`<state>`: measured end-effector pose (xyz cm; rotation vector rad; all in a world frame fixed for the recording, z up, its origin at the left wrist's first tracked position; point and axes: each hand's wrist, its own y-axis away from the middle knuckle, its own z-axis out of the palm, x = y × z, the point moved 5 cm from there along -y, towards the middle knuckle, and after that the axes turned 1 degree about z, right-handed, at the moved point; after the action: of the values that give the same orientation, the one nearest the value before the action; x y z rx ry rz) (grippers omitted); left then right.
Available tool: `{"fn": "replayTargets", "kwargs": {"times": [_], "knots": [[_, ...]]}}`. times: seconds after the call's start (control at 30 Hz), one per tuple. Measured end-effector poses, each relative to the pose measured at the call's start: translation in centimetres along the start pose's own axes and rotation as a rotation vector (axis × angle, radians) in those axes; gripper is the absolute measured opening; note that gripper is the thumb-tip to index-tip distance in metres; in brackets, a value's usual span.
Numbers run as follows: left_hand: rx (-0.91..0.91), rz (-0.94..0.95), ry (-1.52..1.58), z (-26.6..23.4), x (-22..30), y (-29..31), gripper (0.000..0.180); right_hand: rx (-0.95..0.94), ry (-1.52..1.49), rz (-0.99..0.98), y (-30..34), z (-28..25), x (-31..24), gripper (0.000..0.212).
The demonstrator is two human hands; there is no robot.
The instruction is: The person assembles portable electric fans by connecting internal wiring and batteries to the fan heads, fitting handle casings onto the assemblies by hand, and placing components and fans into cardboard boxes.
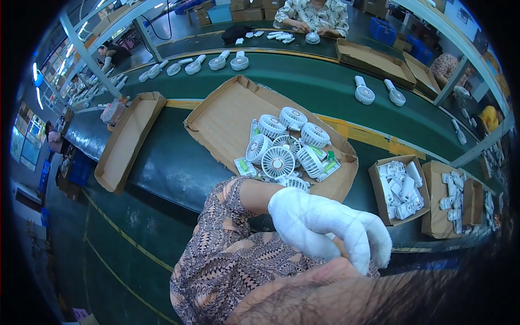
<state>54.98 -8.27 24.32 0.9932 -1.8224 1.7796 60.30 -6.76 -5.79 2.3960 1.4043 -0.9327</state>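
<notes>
My left hand (pixel 330 225), in a white knit glove, is raised close to me, in front of the table edge. Its forearm reaches across from the left out of a patterned sleeve (pixel 222 260). The fingers are curled downward; what they close on, if anything, is hidden behind them. My right hand is out of sight. Just beyond the glove, a shallow cardboard tray (pixel 216 122) holds a pile of white handheld fans (pixel 278 162) with round grilles. Among them lie small green-and-white pieces (pixel 245 167).
A green conveyor belt (pixel 303 76) carries several fans, including one at right (pixel 364 91). On the right stand a box of white parts (pixel 401 189) and another open carton (pixel 441 216). A narrow cardboard tray (pixel 130 141) lies left. Across the belt, a co-worker (pixel 314 16) handles a fan.
</notes>
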Motion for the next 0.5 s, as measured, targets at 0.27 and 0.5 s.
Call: {"fn": "replayTargets", "kwargs": {"times": [0.27, 0.5], "knots": [[0.164, -0.029, -0.545, -5.7, -2.5, -0.1, 0.022, 0.067, 0.228, 0.061, -1.7, -4.7, -1.8, 0.015], [0.013, -1.153, -1.662, -20.5, -16.5, 12.6, 0.046, 0.235, 0.460, -0.130, -2.0, -6.5, -6.6, 0.022]]}}
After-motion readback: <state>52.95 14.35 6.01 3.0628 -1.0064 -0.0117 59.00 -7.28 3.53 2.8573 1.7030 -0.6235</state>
